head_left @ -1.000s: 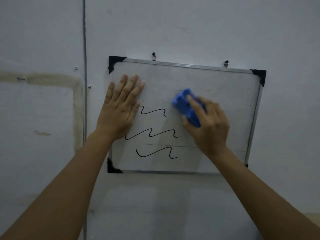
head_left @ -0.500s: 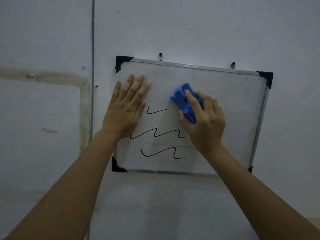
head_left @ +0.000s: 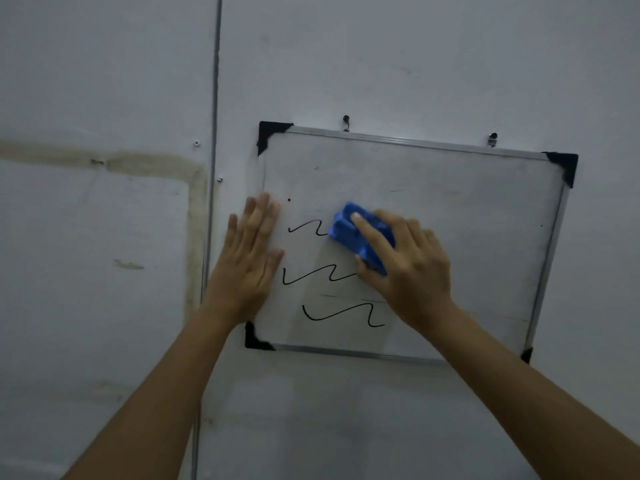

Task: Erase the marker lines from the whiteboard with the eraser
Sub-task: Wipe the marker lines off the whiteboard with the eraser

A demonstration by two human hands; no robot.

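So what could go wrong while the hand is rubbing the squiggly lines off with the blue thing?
The whiteboard seems to hang from just two small hooks, so hard rubbing might shake it; the left hand pressed flat on its left edge helps. The right hand partly hides the middle line, so the eraser could miss bits. The bottom line is untouched and could be forgotten.
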